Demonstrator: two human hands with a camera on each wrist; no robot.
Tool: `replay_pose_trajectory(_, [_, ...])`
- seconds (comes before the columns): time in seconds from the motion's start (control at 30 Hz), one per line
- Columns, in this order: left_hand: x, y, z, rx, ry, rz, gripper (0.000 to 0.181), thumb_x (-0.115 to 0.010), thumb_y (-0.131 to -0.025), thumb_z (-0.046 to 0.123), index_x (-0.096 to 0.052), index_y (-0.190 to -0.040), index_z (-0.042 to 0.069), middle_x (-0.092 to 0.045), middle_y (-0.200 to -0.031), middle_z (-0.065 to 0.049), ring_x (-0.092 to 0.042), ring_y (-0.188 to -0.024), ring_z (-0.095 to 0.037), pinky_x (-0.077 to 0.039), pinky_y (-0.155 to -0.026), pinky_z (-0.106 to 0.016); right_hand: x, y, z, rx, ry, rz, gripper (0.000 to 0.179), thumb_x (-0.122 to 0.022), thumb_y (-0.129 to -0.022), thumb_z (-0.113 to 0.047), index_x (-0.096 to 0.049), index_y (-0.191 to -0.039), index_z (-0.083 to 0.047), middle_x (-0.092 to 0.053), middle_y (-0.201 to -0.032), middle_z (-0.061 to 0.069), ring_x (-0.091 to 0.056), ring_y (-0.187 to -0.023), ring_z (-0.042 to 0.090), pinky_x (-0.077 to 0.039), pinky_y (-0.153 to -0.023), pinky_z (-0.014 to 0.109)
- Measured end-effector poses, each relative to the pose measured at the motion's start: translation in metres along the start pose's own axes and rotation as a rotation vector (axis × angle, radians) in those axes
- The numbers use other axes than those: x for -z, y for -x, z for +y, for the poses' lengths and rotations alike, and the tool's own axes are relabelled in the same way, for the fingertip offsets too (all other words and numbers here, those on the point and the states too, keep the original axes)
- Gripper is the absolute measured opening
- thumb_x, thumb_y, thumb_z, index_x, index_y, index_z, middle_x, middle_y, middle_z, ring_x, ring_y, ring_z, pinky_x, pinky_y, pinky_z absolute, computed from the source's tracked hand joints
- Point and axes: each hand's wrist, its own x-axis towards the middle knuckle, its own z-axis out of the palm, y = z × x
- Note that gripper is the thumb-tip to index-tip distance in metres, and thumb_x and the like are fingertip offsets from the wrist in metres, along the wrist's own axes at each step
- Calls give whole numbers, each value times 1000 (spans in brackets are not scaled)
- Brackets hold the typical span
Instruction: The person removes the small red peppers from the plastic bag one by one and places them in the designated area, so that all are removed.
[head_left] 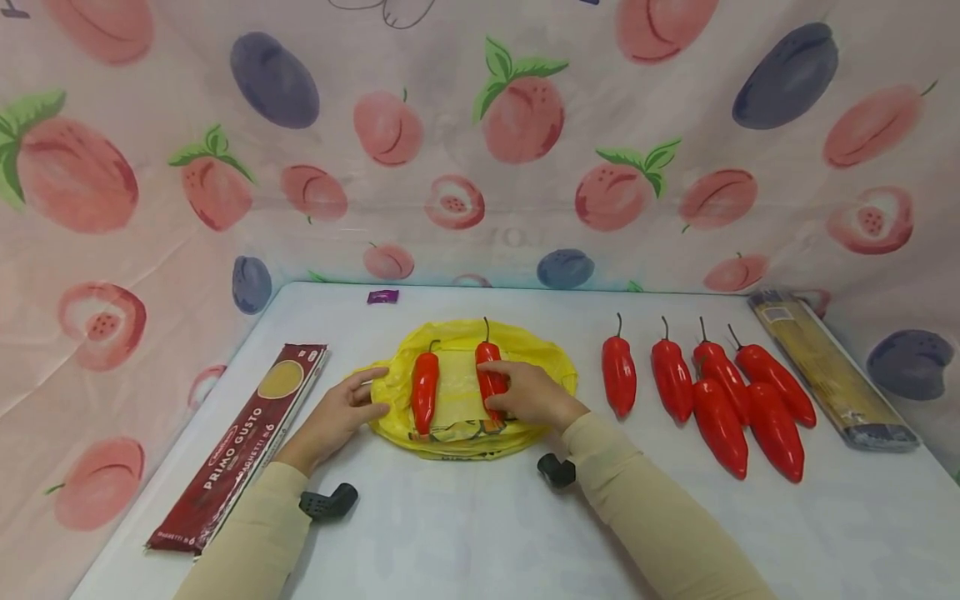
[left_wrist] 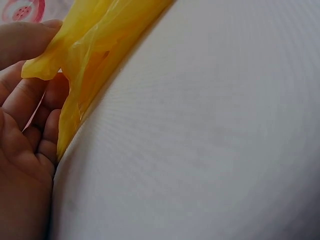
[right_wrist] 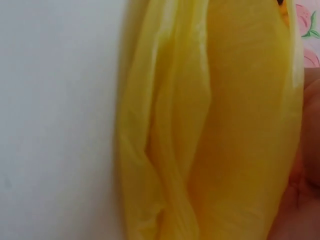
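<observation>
A yellow plastic bag [head_left: 450, 333] lies spread on the white table with its mouth turned up and its rim folded down. Two red chili peppers are in the mouth of it; the left pepper [head_left: 424, 392] lies alone, stem pointing away. My right hand [head_left: 536, 393] grips the other red pepper [head_left: 487, 354] between thumb and fingers. At the bag's left edge, my left hand [head_left: 341, 417] holds the rim loosely; in the left wrist view the thumb [left_wrist: 30, 40] and curled fingers have a yellow flap between them. The right wrist view shows mostly bag folds [right_wrist: 170, 125].
Several red chili peppers [head_left: 720, 383] lie to the right of the bag. Beyond them is a clear pack of spaghetti [head_left: 832, 367]. A dark red spaghetti pack [head_left: 240, 450] lies at the left. One small purple packet [head_left: 383, 297] is near the back edge, before a fruit-patterned cloth [head_left: 525, 217].
</observation>
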Motion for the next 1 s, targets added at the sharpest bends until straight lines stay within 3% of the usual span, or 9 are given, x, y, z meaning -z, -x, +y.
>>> replay_pose_trajectory(0.33, [1,3,2,1,13,-3,63,-66,-97,15,-39,-153,13,-49,-149,-14,-47,-136,-30,-33,-113,-46,-5,-3,3,48,-56,38,52,-69,-91,-12,-59,-141,-22,-55,-133,10,-50,-112,30,-54,-90,40])
replay_pose_trajectory(0.7, [3,1,2,1,17,-12,64,-67,-96,17,-39,-153,14,-49,-148,-14,-48,-134,-29,-34,-113,-47,8,5,-4,44,-145,77,53,-68,-93,-13,-55,-144,-26,-55,-129,13,-56,-100,29,-53,-56,29])
replay_pose_trajectory(0.83, [3,1,2,2,21,-13,64,-67,-96,16,-39,-153,14,-49,-149,-14,-48,-134,-29,-35,-113,-46,16,11,-9,50,-129,95,55,-69,-93,-13,-55,-144,-27,-55,-130,12,-52,-110,30,-56,-59,28])
replay_pose_trajectory(1.0, [3,1,0,3,17,-17,64,-68,-96,18,-39,-153,14,-49,-149,-14,-49,-133,-29,-37,-112,-45,29,21,-12,68,-109,109,57,-71,-92,-14,-55,-145,-26,-56,-127,10,-53,-110,29,-58,-70,31])
